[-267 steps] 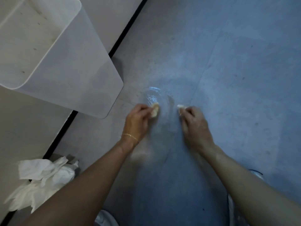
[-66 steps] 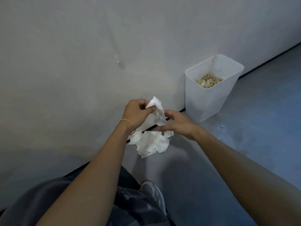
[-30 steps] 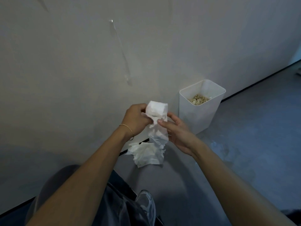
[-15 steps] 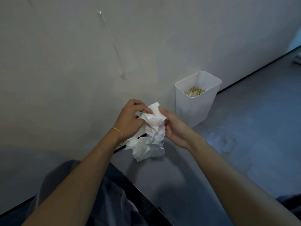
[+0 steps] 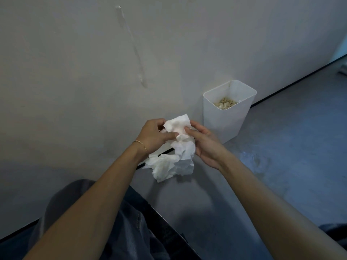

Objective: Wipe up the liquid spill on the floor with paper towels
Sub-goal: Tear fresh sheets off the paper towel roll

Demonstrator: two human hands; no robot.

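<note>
Both hands hold a white paper towel (image 5: 179,129) in the air in front of the wall. My left hand (image 5: 155,135) pinches its left side with thumb and fingers. My right hand (image 5: 203,144) grips its right side, fingers curled behind the crumpled sheet. Below the hands a heap of white paper towels (image 5: 169,166) lies on the floor by the baseboard; the held sheet hangs down toward it. The liquid spill (image 5: 254,161) shows as a wet glistening patch on the grey floor, right of my right wrist.
A white plastic bin (image 5: 225,126) with small beige bits inside stands against the wall, just beyond my right hand. A black baseboard strip (image 5: 300,81) runs along the wall foot. My knee in jeans (image 5: 131,222) is at the bottom.
Since a second ago the flat hanging towel has been bunched up between my hands. Much earlier both hands were wiping the spill with small wads.
</note>
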